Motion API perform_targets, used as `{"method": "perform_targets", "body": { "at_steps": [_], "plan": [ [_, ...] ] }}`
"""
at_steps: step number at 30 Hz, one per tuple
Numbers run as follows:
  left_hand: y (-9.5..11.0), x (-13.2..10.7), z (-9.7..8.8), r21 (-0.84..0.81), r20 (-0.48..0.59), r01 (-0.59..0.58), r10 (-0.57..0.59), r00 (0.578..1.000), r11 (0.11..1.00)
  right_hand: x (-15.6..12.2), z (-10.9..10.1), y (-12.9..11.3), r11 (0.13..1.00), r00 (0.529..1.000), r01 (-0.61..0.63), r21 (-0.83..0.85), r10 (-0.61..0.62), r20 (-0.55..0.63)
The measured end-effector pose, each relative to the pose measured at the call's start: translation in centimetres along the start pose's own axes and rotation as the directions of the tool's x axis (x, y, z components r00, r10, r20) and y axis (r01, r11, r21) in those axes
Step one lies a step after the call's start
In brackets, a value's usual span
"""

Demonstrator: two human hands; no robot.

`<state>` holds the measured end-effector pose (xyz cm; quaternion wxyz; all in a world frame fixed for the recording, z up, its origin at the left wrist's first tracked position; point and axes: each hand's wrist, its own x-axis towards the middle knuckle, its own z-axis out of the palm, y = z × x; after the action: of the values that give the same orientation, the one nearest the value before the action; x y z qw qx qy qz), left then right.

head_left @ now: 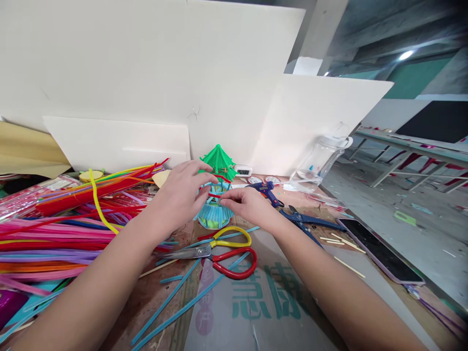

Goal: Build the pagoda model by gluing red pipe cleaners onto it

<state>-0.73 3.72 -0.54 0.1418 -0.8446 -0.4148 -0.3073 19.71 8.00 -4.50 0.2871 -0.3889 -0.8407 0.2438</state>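
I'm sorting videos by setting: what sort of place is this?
Probably a craft workshop or art classroom: piles of colourful fuzzy strips, a glue gun and a small green-roofed model are in view.

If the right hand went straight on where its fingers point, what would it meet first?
Most likely the small green-roofed model, near the lower red strip; the exact depth is unclear.

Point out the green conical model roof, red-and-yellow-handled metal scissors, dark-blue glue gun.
Green roof point(218, 158): head view, front slope.
Metal scissors point(206, 251): head view, metal beside handles.
Blue glue gun point(268, 191): head view, body.
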Motion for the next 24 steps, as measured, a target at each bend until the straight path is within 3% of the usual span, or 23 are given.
{"method": "perform_targets", "body": {
  "at_steps": [18, 24],
  "plan": [
    [0.4, -0.1, 0.8, -0.011, 0.079, -0.035, 0.035, 0.996, 0.999, 0.0, 0.0, 0.0, 0.998, 1.0, 0.007, -0.063, -0.007, -0.006],
    [0.5, -0.1, 0.8, -0.04, 0.101, -0.022, 0.026, 0.995, 0.999, -0.3, -1.7, -0.9, 0.998, 1.0, 0.031, -0.05, -0.031, 0.005]
  ]
}}
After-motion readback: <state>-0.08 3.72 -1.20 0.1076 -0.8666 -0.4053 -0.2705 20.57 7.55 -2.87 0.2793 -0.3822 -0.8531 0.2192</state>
